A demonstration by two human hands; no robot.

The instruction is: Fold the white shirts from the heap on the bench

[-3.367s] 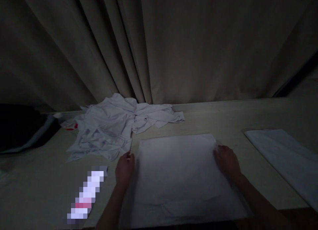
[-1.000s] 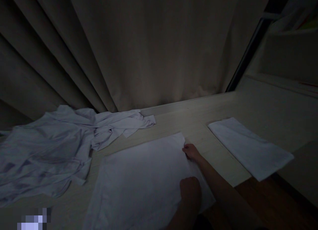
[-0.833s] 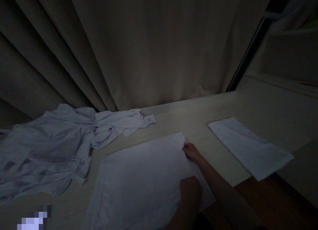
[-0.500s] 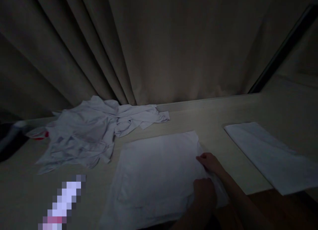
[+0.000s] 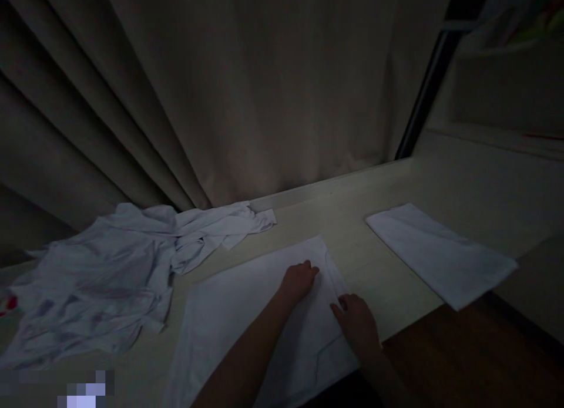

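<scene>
A white cloth [image 5: 233,314], folded flat into a rough rectangle, lies at the front of the table, its right side layered. My left hand [image 5: 301,280] is over its upper right part, the fingers curled in and the fingertips close to the folded edge. Whether cloth is between those fingers I cannot make out. At the cloth's right edge, my right hand [image 5: 356,323] pinches the border between thumb and fingers. The picture is dark, so fine detail of the fabric is lost.
A crumpled heap of white clothing [image 5: 106,273] lies on the left of the pale table [image 5: 326,211]. Another folded white cloth [image 5: 440,252] rests on the right, reaching past the front edge. Beige curtains [image 5: 264,91] hang behind, beside a dark post [image 5: 425,97].
My left hand has moved up and left across the cloth, away from its lower right part. My right hand has shifted down along the right edge. The view has turned right.
</scene>
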